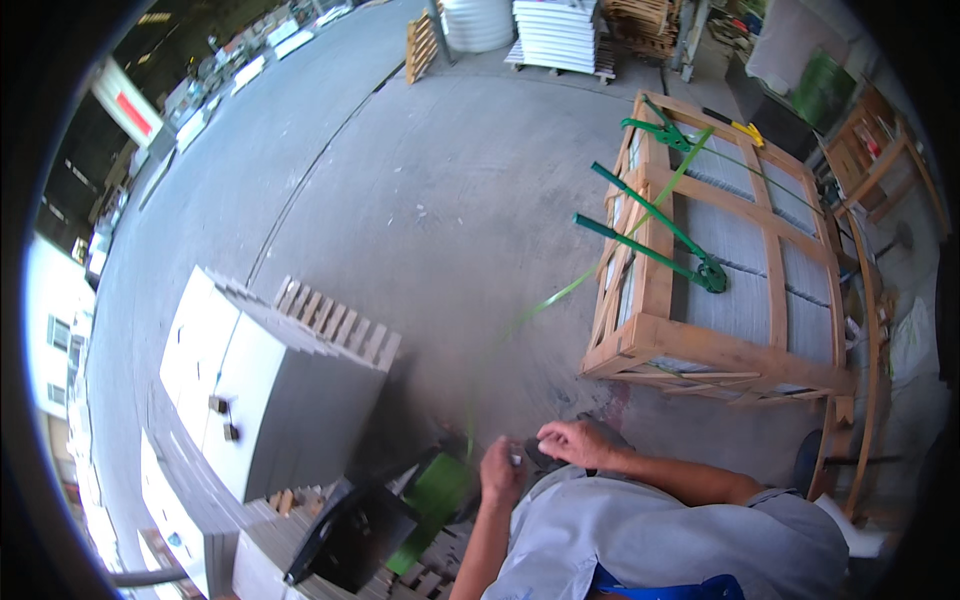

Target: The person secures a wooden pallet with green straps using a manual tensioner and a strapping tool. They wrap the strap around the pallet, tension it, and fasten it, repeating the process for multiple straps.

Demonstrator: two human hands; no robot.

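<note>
My left hand [501, 472] is closed in front of my body, with a small pale bit showing at its fingers that I cannot make out. Close to its right, my right hand [574, 443] has its fingers curled together; whatever they hold, if anything, is too small to tell. A green strap [566, 291] runs from the wooden crate [652, 300] down toward a green and black strap dispenser [432, 505] beside my left forearm. On the crate lie a long-handled green strapping tool [710, 275], a second green tool [672, 133] and a yellow tool with a black handle [748, 131].
Stacks of white slabs [235, 390] on pallets stand at the left, with a slatted pallet [340, 325] behind. More white stacked panels [556, 35] and a white round container [476, 24] are at the back. A wooden frame [870, 340] stands right of the crate.
</note>
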